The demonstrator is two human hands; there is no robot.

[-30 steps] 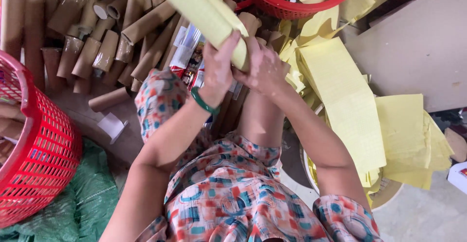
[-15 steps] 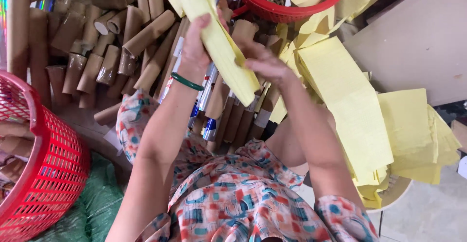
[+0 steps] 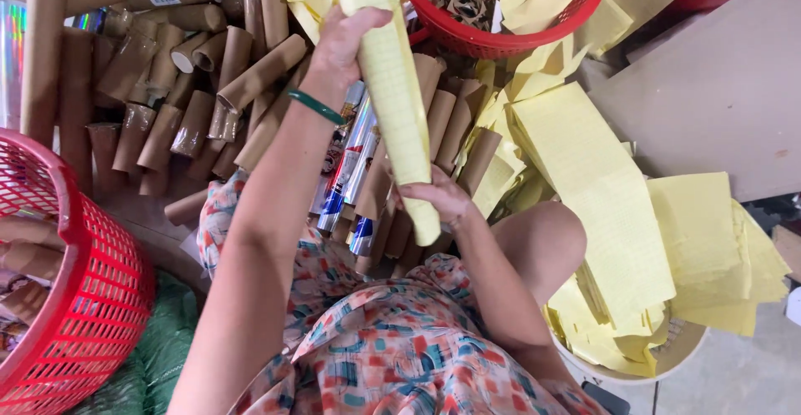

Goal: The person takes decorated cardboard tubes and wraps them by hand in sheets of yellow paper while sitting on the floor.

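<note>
A seated person holds a long tube wrapped in yellow paper (image 3: pixel 392 90) upright between both hands, above the lap. The left hand (image 3: pixel 342 44) grips it near the top, fingers curled round it, a green bangle (image 3: pixel 317 106) on the wrist; the right hand (image 3: pixel 438 198) closes round its lower end, apparently keeping the wrap tight. Bare cardboard tubes (image 3: pixel 192 90) lie heaped ahead, with a few shiny foil-covered tubes (image 3: pixel 350 165) just behind the held one. Loose yellow sheets (image 3: pixel 609 215) pile up at the right, within easy reach, some spilling over a pale tub (image 3: pixel 667 357). A red basket (image 3: pixel 75 298) stands at the left, another (image 3: pixel 501 44) beyond the tube.
</note>
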